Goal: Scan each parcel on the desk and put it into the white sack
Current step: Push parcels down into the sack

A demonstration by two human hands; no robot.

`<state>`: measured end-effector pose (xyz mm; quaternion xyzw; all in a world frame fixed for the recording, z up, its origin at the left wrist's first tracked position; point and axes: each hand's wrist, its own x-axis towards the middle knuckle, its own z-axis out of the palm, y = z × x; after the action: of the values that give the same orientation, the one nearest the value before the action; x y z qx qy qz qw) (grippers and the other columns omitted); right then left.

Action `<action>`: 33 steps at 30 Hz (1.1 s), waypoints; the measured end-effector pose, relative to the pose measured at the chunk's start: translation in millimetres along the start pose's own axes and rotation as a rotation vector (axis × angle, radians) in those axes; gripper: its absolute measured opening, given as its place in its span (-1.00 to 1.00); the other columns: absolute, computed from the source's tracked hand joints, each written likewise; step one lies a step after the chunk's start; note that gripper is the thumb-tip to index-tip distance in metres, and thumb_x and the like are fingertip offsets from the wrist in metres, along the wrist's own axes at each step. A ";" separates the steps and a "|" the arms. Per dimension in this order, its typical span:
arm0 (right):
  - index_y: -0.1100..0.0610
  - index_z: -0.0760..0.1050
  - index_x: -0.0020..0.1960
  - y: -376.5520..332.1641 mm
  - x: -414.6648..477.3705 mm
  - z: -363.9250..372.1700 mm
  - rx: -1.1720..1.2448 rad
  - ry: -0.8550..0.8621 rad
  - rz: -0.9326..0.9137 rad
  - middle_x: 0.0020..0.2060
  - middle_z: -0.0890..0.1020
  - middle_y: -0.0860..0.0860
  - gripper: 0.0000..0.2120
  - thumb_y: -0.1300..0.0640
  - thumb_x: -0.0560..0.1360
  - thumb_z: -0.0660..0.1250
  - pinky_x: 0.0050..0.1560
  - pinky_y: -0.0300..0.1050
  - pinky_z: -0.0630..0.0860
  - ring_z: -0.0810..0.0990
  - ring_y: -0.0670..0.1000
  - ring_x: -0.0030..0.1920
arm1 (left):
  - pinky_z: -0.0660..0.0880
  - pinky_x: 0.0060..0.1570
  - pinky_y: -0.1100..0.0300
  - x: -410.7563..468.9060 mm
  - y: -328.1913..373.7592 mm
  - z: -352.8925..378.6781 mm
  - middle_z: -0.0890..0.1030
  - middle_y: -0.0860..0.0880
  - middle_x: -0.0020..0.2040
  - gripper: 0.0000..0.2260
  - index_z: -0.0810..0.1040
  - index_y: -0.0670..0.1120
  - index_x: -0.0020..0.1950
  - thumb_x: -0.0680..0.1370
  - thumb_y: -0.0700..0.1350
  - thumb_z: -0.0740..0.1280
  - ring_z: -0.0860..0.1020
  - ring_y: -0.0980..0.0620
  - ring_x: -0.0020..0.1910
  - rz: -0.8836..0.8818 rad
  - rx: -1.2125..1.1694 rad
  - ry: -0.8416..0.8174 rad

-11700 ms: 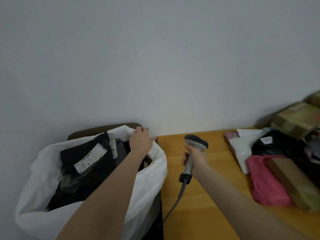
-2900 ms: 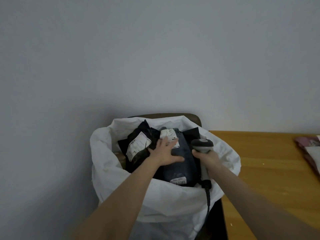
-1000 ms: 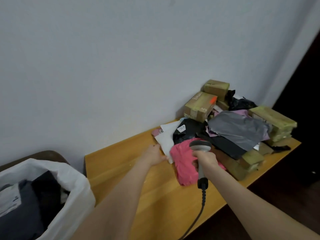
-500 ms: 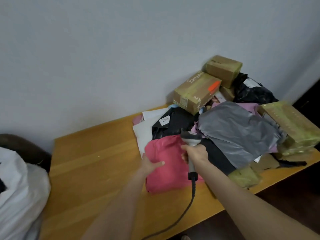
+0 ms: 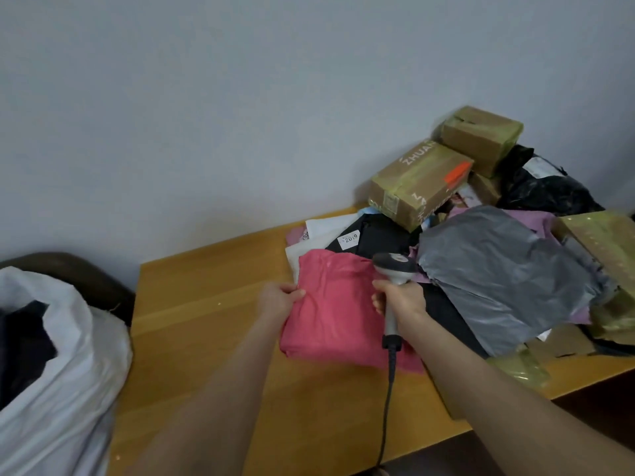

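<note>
A pink soft parcel (image 5: 336,314) lies on the wooden desk (image 5: 206,304) at the near edge of a parcel pile. My left hand (image 5: 280,298) grips its left edge with curled fingers. My right hand (image 5: 400,298) holds a grey barcode scanner (image 5: 393,269) by the handle over the parcel's right side, its cable hanging down toward me. The white sack (image 5: 65,365) stands at the lower left beside the desk, with dark parcels inside.
The pile holds a large grey bag (image 5: 505,276), a black bag with a white label (image 5: 374,237), white mailers (image 5: 323,231), taped cardboard boxes (image 5: 419,182) against the wall and another black bag (image 5: 546,190). A dark chair back (image 5: 79,276) shows behind the sack.
My view swung from the sack to the desk. My left hand left the sack, reached the pile and now grips the pink parcel's left edge. The scanner stays in my right hand.
</note>
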<state>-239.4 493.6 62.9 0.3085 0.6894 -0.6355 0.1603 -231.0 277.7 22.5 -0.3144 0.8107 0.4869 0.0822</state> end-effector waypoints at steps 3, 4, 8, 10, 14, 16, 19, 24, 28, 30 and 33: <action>0.23 0.50 -0.43 -20.6 -8.9 10.9 0.065 -0.007 -0.051 -0.57 0.56 0.08 -0.70 0.24 0.45 0.43 -0.37 -0.10 0.47 0.48 0.02 -0.55 | 0.49 -0.36 0.28 -3.6 29.2 -39.0 0.63 -0.01 -0.38 -0.86 0.67 -0.12 0.00 0.47 -0.15 0.45 0.57 0.14 -0.44 0.131 0.011 0.067; 0.23 0.51 -0.43 -27.9 -12.6 15.1 0.092 -0.011 -0.068 -0.57 0.56 0.07 -0.70 0.22 0.46 0.43 -0.36 -0.10 0.48 0.49 0.02 -0.55 | 0.45 -0.48 0.31 -4.4 37.7 -53.1 0.59 0.01 -0.45 -0.87 0.66 -0.16 0.00 0.48 -0.18 0.44 0.51 0.15 -0.55 0.157 -0.026 0.078; 0.25 0.53 -0.33 -55.1 -29.3 34.2 0.253 -0.030 -0.105 -0.59 0.56 0.05 -0.76 0.19 0.46 0.45 -0.49 -0.21 0.48 0.50 -0.04 -0.59 | 0.57 -0.24 0.17 -3.8 62.4 -112.3 0.63 0.05 -0.40 -0.91 0.66 -0.23 -0.04 0.48 -0.25 0.42 0.58 0.14 -0.46 0.279 -0.174 0.156; 0.25 0.53 -0.31 -64.1 -36.1 43.0 0.287 -0.039 -0.126 -0.57 0.57 0.06 -0.78 0.20 0.46 0.45 -0.47 -0.20 0.49 0.51 -0.04 -0.58 | 0.53 -0.10 0.14 -7.6 70.5 -134.6 0.64 0.07 -0.34 -0.93 0.68 -0.15 -0.09 0.44 -0.22 0.45 0.60 0.11 -0.31 0.363 -0.187 0.218; 0.24 0.56 -0.29 -63.5 -42.8 61.4 0.271 -0.037 -0.153 -0.50 0.60 0.09 -0.82 0.20 0.44 0.46 -0.29 -0.09 0.58 0.56 0.02 -0.48 | 0.42 -0.20 0.22 -14.9 59.2 -147.8 0.61 0.04 -0.32 -0.91 0.67 -0.07 -0.19 0.47 -0.07 0.44 0.53 0.12 -0.27 0.395 -0.174 0.250; 0.24 0.57 -0.30 -56.4 -42.6 70.3 0.232 -0.013 -0.142 -0.48 0.62 0.10 -0.82 0.18 0.41 0.47 -0.19 -0.04 0.60 0.57 0.05 -0.44 | 0.37 -0.23 0.25 -11.2 38.4 -142.3 0.60 0.03 -0.32 -0.95 0.65 -0.07 -0.20 0.46 -0.12 0.45 0.53 0.09 -0.23 0.368 -0.092 0.272; 0.27 0.56 -0.29 -39.3 -39.3 82.8 0.173 -0.061 -0.095 -0.51 0.60 0.09 -0.82 0.19 0.41 0.46 -0.23 -0.04 0.57 0.54 0.06 -0.46 | 0.29 -0.28 0.31 -4.8 -0.4 -127.3 0.54 -0.01 -0.22 -0.80 0.56 -0.15 -0.07 0.36 -0.27 0.50 0.50 0.01 -0.18 0.237 0.089 0.233; 0.27 0.53 -0.32 -9.0 -33.9 104.1 0.084 -0.103 -0.032 -0.52 0.58 0.09 -0.79 0.24 0.47 0.42 -0.36 -0.12 0.49 0.50 0.03 -0.51 | 0.41 0.19 0.04 5.4 -48.0 -117.0 0.45 -0.22 0.20 -0.25 0.29 -0.16 0.42 0.30 -0.27 0.55 0.43 -0.21 0.27 0.029 0.114 0.215; 0.26 0.54 -0.31 9.1 -28.0 118.6 0.030 -0.122 0.011 -0.48 0.59 0.10 -0.79 0.24 0.47 0.43 -0.34 -0.09 0.51 0.51 0.03 -0.49 | 0.26 0.35 0.02 0.1 -60.6 -125.4 0.31 -0.25 0.42 -0.07 0.06 -0.18 0.54 0.32 -0.30 0.54 0.28 -0.22 0.42 -0.056 0.083 0.175; 0.26 0.54 -0.31 15.4 -27.8 125.3 0.015 -0.142 0.020 -0.49 0.59 0.10 -0.80 0.24 0.47 0.43 -0.33 -0.08 0.51 0.51 0.03 -0.49 | 0.34 0.32 0.00 6.4 -74.9 -130.3 0.38 -0.22 0.40 -0.07 0.07 -0.19 0.53 0.30 -0.36 0.53 0.35 -0.21 0.39 -0.115 0.064 0.115; 0.26 0.53 -0.32 23.3 -26.8 135.0 0.006 -0.174 0.043 -0.49 0.58 0.10 -0.80 0.26 0.47 0.41 -0.36 -0.10 0.49 0.50 0.03 -0.49 | 0.50 0.17 -0.02 24.3 -94.9 -134.0 0.47 -0.23 0.28 -0.08 0.09 -0.19 0.51 0.24 -0.38 0.47 0.47 -0.21 0.25 -0.283 0.162 -0.048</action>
<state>-227.6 356.0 42.2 0.2673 0.6642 -0.6584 0.2320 -171.1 123.4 10.4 -0.4061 0.7929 0.4107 0.1944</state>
